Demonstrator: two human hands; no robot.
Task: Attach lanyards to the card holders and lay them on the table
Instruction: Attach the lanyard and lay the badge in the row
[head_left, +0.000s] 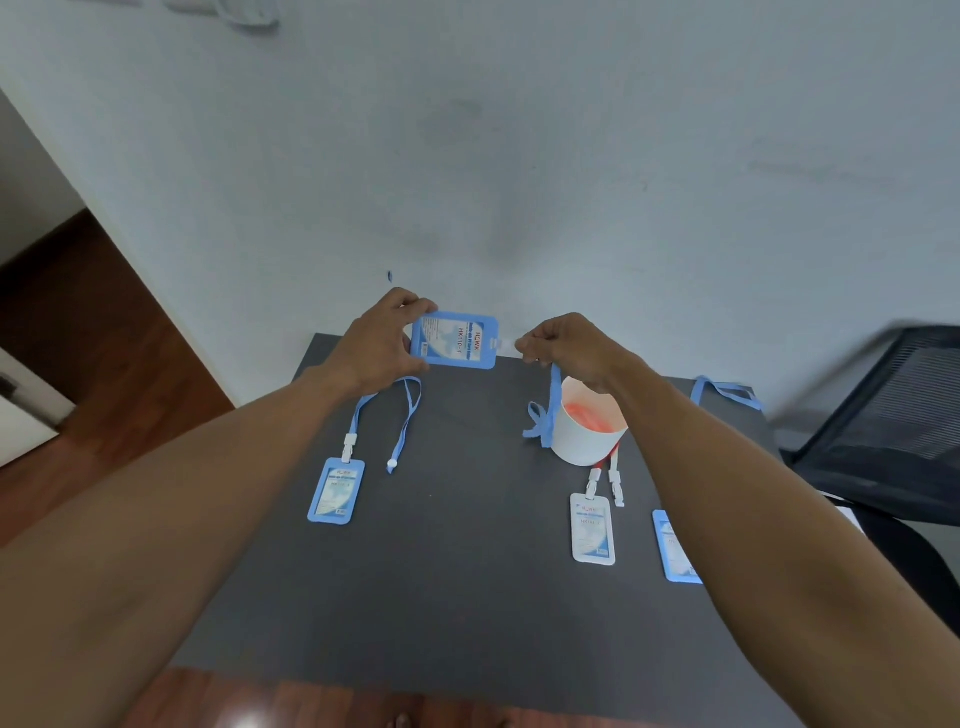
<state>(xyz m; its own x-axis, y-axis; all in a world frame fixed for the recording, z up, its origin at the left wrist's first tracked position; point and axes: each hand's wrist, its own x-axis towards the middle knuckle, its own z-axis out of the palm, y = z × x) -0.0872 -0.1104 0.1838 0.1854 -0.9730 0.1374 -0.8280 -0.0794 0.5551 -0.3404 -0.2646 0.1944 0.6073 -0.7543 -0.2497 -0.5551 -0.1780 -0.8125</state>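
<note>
My left hand (382, 345) holds a blue card holder (456, 340) sideways above the table's far edge. My right hand (566, 347) pinches the white clip end of a blue lanyard (540, 421), just right of the holder's slot; its strap hangs down beside the cup. On the dark table (457, 571) lie a blue card holder with a blue lanyard attached (336, 489) at the left, a white card holder (592, 527) with a red lanyard at the right, and another blue card holder (670, 545) partly hidden by my right forearm.
A white paper cup (584, 428) holding red lanyards stands under my right hand. Another blue lanyard (724, 392) lies at the table's far right corner. A black mesh chair (893, 415) is at the right. A white wall is behind the table, wooden floor at the left.
</note>
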